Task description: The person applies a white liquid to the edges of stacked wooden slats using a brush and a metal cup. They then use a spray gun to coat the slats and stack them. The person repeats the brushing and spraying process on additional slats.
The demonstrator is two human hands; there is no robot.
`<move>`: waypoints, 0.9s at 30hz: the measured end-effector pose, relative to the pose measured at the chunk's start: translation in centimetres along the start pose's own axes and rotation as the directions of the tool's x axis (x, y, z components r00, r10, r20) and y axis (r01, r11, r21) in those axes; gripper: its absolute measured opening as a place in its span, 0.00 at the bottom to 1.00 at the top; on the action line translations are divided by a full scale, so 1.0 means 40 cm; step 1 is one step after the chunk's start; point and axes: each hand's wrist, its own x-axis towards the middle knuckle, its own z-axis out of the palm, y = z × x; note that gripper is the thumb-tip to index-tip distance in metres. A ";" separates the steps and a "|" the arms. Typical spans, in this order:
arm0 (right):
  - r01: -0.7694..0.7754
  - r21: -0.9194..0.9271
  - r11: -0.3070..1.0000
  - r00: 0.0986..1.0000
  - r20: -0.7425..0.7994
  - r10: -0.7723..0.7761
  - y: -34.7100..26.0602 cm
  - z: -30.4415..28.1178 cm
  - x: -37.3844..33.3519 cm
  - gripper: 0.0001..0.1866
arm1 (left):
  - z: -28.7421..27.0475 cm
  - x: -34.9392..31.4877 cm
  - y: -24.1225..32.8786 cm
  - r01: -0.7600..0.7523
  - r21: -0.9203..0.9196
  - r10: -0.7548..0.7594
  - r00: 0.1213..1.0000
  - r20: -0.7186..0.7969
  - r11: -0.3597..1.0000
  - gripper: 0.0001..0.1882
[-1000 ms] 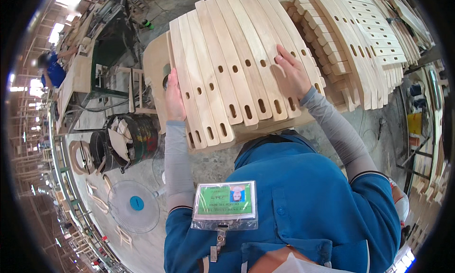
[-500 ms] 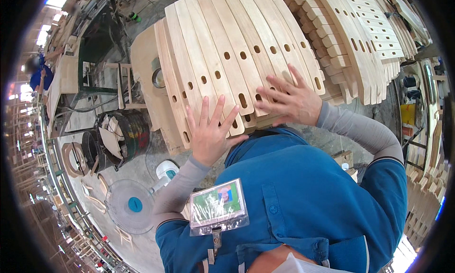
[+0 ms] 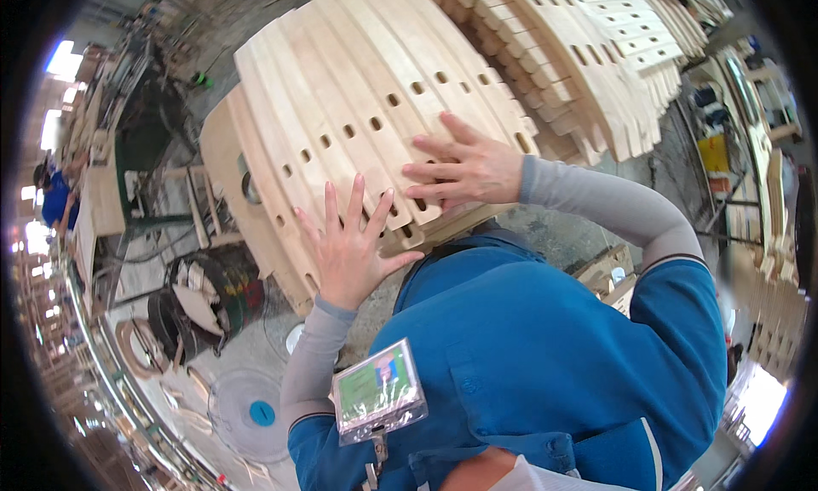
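Pale slotted wooden slats (image 3: pixel 341 82) lie side by side in front of me, their rounded ends toward my body. My left hand (image 3: pixel 349 257) rests with spread fingers over the near ends at the left. To the right, my right hand (image 3: pixel 477 172) also has its fingers apart, lying across the slats near their oval slots. Neither hand grasps anything. Beneath the slats a broad wooden board (image 3: pixel 223 142) shows at the left, with a round hole in it.
A second stack of slotted slats (image 3: pixel 588 65) stands close by on the right. At the left are a dark bin of wood offcuts (image 3: pixel 230 299) and a standing fan (image 3: pixel 247 414). A worker in blue (image 3: pixel 58 200) is far left. A yellow container (image 3: pixel 714 155) sits at the right.
The view has shifted, so the stacks appear further left. The slats under my hands now lie more evenly lined up. Both hands stay spread on them.
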 end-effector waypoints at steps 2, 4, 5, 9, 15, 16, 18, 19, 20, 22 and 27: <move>0.014 -0.072 0.997 1.000 -0.014 -0.015 -0.001 0.009 -0.006 0.32 | 0.003 0.018 0.040 -0.037 0.009 0.037 0.999 -0.003 0.999 0.48; -0.003 -0.064 0.998 0.999 -0.052 0.000 -0.003 0.014 -0.010 0.30 | 0.017 0.039 0.058 -0.014 0.023 0.014 1.000 -0.013 1.000 0.45; -0.016 -0.049 0.999 0.998 -0.053 0.013 -0.010 0.012 -0.007 0.29 | 0.033 0.042 0.052 0.000 0.081 0.001 1.000 -0.014 0.997 0.44; 0.005 -0.050 0.999 0.979 -0.205 -0.015 -0.006 0.000 -0.013 0.21 | 0.045 0.064 0.070 0.018 0.120 -0.016 1.000 -0.022 0.993 0.38; -0.035 0.003 0.999 0.936 -0.351 0.034 -0.011 -0.004 -0.017 0.17 | 0.052 0.063 0.073 0.000 0.156 0.010 0.998 -0.062 0.988 0.35; -0.050 0.025 0.998 0.930 -0.364 0.056 -0.012 -0.005 -0.018 0.18 | 0.045 0.065 0.075 0.002 0.141 0.005 0.999 -0.049 0.990 0.34; -0.109 0.057 0.992 0.869 -0.479 0.123 -0.039 -0.006 -0.026 0.18 | 0.024 0.053 0.086 0.052 -0.025 -0.053 0.999 -0.008 0.998 0.33; -0.128 0.113 0.985 0.833 -0.526 0.169 -0.052 -0.011 -0.031 0.18 | 0.009 0.039 0.090 0.087 -0.103 -0.086 0.996 0.018 0.991 0.33; -0.138 0.171 0.975 0.795 -0.569 0.212 -0.060 -0.019 -0.038 0.17 | -0.005 0.026 0.094 0.115 -0.151 -0.117 0.993 -0.010 0.982 0.33; -0.190 0.208 0.959 0.795 -0.540 0.275 -0.065 -0.034 -0.061 0.17 | -0.029 -0.014 0.103 0.181 -0.254 -0.203 0.977 -0.062 0.950 0.34; -0.287 0.336 0.897 0.785 -0.454 0.421 -0.066 -0.045 -0.126 0.18 | -0.066 -0.110 0.068 0.315 -0.308 -0.381 0.906 -0.186 0.898 0.30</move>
